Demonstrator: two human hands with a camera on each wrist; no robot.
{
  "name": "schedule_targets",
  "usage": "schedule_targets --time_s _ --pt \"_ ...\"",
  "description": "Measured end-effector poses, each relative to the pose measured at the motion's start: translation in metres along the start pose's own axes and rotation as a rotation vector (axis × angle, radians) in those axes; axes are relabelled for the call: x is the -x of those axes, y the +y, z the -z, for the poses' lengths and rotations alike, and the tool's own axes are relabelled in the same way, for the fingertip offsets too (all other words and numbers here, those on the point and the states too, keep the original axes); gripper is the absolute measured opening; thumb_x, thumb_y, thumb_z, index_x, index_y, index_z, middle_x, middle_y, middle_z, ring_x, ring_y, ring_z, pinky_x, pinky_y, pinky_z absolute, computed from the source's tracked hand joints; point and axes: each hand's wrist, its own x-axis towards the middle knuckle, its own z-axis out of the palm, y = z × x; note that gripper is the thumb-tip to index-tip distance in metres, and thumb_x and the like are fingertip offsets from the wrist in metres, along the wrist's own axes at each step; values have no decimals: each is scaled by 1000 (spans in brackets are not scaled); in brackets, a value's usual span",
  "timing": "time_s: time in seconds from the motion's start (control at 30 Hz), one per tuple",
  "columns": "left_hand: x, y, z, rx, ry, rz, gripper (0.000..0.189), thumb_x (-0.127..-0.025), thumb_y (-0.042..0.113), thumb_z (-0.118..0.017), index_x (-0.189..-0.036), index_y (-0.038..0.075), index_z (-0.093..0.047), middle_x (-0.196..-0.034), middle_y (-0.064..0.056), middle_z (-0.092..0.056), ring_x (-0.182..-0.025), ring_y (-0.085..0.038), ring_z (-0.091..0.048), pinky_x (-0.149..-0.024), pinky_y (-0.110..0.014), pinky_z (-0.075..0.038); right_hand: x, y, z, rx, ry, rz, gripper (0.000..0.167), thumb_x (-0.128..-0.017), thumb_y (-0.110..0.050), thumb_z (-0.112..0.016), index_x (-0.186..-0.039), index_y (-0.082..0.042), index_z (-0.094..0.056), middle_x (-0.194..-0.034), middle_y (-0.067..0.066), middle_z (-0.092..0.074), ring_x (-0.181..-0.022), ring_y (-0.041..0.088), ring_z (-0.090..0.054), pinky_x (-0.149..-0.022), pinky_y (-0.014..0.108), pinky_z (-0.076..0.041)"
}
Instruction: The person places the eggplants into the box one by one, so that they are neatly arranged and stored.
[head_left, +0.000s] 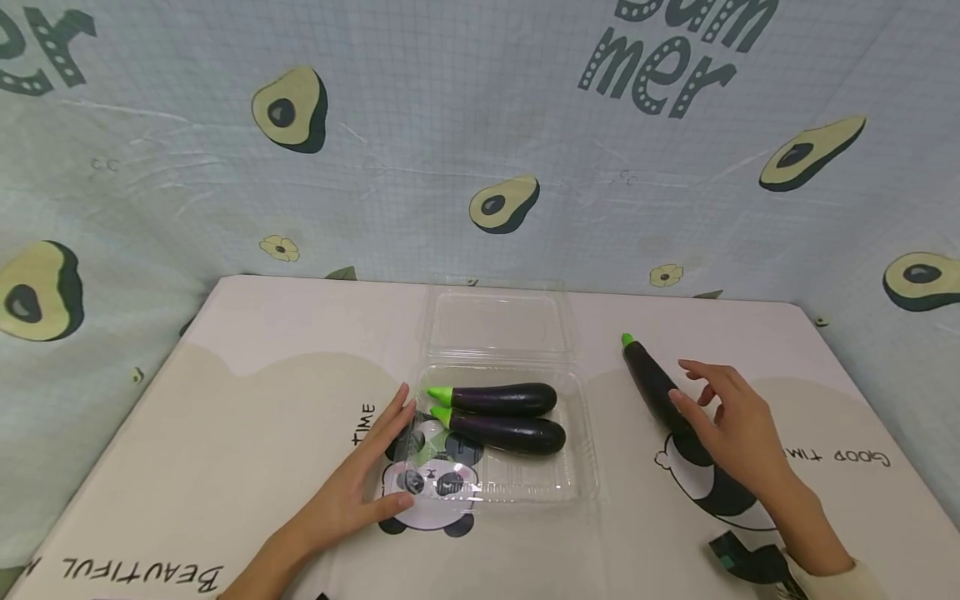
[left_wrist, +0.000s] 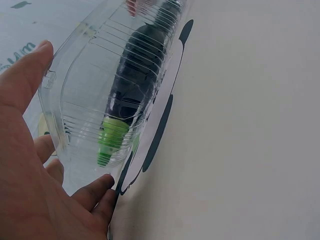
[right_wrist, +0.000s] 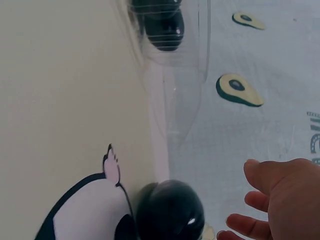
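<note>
Two dark purple eggplants with green stem ends, an upper one [head_left: 510,399] and a lower one [head_left: 513,434], lie side by side in a clear plastic clamshell box [head_left: 528,482]. Its lid [head_left: 495,321] is folded back toward the wall. My left hand [head_left: 352,492] rests against the box's left side, fingers extended and thumb spread at the near corner. To the right of the box, a third eggplant [head_left: 647,375] lies on the table, stem pointing away. My right hand [head_left: 731,425] hovers beside it with loosely bent fingers, holding nothing; the right wrist view shows a gap between them.
The light table mat [head_left: 247,467] carries printed pandas and lettering. A hanging cloth [head_left: 405,125] with avocado prints rises behind the table's far edge and along both sides. A dark strap [head_left: 750,560] shows by the right wrist.
</note>
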Motion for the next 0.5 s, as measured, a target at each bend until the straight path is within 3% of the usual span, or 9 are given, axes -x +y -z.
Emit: schedule_targets --time_s 0.23,0.5 --pt "0 3 0 -10 -4 29 90 -77 19 -73 -151 7 -25 -160 -10 -6 -145 -26 -7 -112 -27 -10 6 13 -7 -9 11 -54 47 -80 -5 -74 -124 -1 -59 -101 14 -61 -70 8 -47 -52 16 -34" --pt "0 6 1 -16 -7 47 90 -77 19 -72 -152 8 -25 -160 -9 -7 -145 -24 -7 -111 -28 -10 11 18 -14 -34 -71 -158 45 -88 -15 -69 -129 -4 -55 -106 12 -61 -68 4 -44 -51 21 -33"
